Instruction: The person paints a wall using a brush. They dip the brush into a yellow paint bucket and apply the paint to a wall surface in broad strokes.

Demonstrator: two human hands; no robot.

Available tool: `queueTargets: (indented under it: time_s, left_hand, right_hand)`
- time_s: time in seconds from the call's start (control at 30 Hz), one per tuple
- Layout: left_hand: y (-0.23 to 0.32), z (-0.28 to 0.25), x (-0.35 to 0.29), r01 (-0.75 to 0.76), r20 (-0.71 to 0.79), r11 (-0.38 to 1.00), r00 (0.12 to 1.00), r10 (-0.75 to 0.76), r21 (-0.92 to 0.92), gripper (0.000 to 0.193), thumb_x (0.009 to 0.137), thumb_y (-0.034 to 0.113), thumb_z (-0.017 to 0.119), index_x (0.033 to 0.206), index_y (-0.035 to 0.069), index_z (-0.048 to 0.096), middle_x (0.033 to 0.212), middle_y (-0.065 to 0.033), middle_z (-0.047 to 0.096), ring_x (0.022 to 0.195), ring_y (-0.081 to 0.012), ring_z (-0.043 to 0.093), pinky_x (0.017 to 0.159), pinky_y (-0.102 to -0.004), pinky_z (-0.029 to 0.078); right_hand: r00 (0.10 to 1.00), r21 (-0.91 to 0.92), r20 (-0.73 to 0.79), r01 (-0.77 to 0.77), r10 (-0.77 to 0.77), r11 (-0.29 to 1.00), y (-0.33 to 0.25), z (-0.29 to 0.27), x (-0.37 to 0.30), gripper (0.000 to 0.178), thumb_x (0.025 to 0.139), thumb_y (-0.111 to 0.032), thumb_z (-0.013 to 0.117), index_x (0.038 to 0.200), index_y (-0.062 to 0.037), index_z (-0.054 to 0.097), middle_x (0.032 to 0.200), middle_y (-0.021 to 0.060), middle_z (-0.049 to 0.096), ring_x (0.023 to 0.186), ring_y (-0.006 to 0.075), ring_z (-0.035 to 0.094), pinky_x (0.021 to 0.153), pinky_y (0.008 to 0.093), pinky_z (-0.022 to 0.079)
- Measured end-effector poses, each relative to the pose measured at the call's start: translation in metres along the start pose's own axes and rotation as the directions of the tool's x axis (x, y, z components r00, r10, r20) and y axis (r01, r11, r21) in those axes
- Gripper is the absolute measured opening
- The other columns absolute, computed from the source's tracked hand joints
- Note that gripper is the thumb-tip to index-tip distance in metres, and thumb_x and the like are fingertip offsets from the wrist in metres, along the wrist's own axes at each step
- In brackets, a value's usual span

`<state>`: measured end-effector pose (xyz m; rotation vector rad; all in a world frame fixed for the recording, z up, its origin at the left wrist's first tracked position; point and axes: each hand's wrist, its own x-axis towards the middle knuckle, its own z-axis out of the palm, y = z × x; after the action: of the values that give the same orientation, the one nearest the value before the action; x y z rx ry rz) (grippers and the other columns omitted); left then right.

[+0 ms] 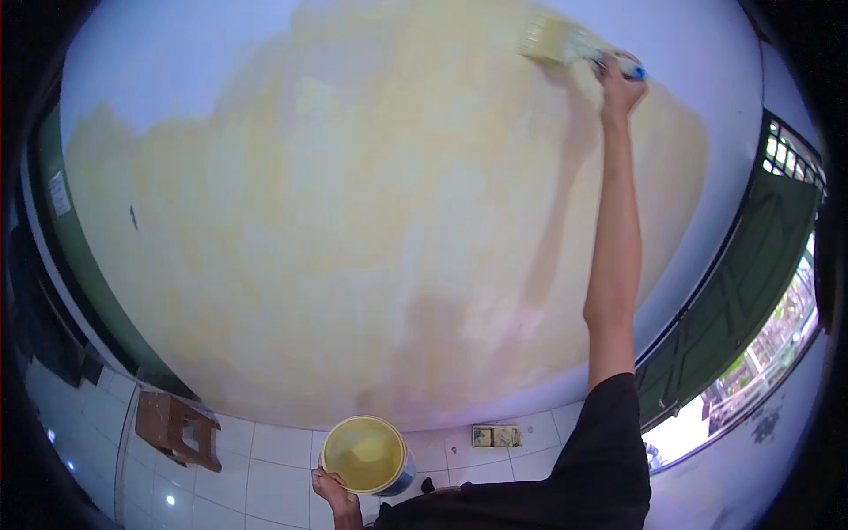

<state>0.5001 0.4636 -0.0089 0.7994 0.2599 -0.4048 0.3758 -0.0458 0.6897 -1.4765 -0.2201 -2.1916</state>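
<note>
High on the wall, toward the right, my right hand (622,86) is closed round the handle of a wide paintbrush (546,41). Its pale yellow bristles point left and meet the wall or nearly so. My right arm is stretched up almost straight. Low in the view, my left hand (331,488) grips the left side of a round paint bucket (404,478) near its rim. Yellow paint (362,452) shows inside it. Patchy yellow paint covers much of the wall (353,238), with bare pale areas along its top and right side.
A brown plastic stool (165,424) stands on the white tiled floor (276,464) at lower left. By the wall's foot lies a small paint-stained rectangular box (497,435). Dark green cloth (738,283) hangs before the bright opening at right. A green door frame (84,256) edges the left.
</note>
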Motion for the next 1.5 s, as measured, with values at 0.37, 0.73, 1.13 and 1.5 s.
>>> queueTargets:
  time_s: [0.37,0.73,1.13,1.5]
  left_hand:
    - [-0.004,0.022,0.003,0.036,-0.011,0.999,0.999,-0.036,-0.041,0.027,0.089,0.01,0.029,0.065,0.007,0.042,0.051,-0.0064,0.045,0.04,-0.0147,0.041,0.043,-0.0264,0.04]
    - [-0.008,-0.008,-0.012,-0.05,-0.097,0.997,0.994,0.044,-0.065,0.027,0.084,0.01,0.035,0.057,0.012,0.034,0.05,-0.0054,0.04,0.044,-0.0169,0.042,0.047,-0.0295,0.041]
    - [0.013,0.003,-0.045,-0.052,-0.131,0.999,0.99,0.049,-0.015,0.028,0.087,0.017,0.033,0.062,0.008,0.04,0.057,-0.0097,0.05,0.046,-0.0193,0.047,0.051,-0.0323,0.048]
    - [-0.052,0.023,-0.022,-0.007,0.046,1.0,0.999,0.007,0.012,0.036,0.097,0.031,0.029,0.072,0.008,0.043,0.061,-0.0072,0.048,0.052,-0.0186,0.048,0.052,-0.0334,0.048]
  right_hand:
    - [0.917,-0.985,-0.013,0.057,-0.398,0.165,-0.018,-0.223,0.035,0.017,0.079,-0.018,0.057,0.092,-0.0134,0.066,0.075,0.012,0.067,0.069,0.0333,0.063,0.07,0.0441,0.047]
    - [0.816,-0.679,0.438,0.575,-0.377,0.456,-0.009,0.12,-0.161,0.032,0.072,-0.014,0.068,0.103,-0.0181,0.066,0.061,0.0141,0.059,0.051,0.0329,0.057,0.051,0.0408,0.044]
    - [0.947,0.231,0.319,-0.036,-0.041,0.972,-0.06,0.272,-0.231,0.004,0.074,-0.004,0.06,0.078,-0.0031,0.059,0.062,0.0062,0.057,0.053,0.016,0.057,0.052,0.0284,0.046]
    - [0.974,0.166,0.191,-0.156,0.124,0.974,0.047,0.016,-0.079,0.011,0.074,0.0,0.068,0.082,0.0006,0.06,0.073,0.007,0.063,0.064,0.0139,0.063,0.055,0.0284,0.055]
